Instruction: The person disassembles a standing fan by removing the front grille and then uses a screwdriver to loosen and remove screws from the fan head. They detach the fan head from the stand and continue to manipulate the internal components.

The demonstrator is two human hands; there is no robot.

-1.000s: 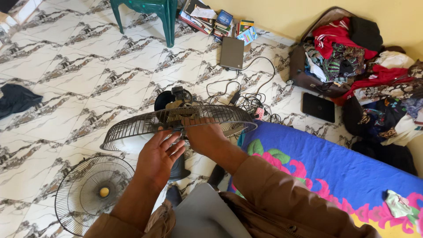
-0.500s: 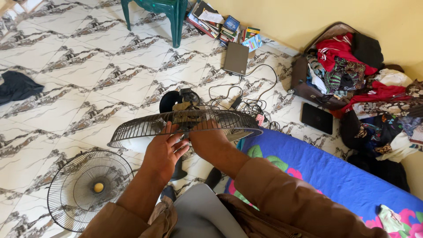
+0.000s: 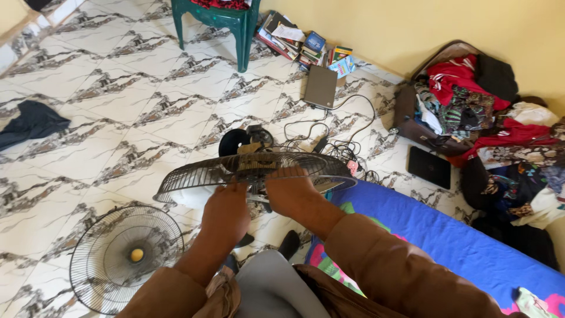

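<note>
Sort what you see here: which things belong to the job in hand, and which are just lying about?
In hand:
left hand
right hand
fan guard, held by both
second guard, on the floor
fan motor, behind

Lying about:
laptop
books
green chair
clothes pile
dark cloth

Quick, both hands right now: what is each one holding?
Left hand: grip closed on the near rim of the fan guard.
Right hand: on the same fan guard near its middle; whether it is closed cannot be told.
</note>
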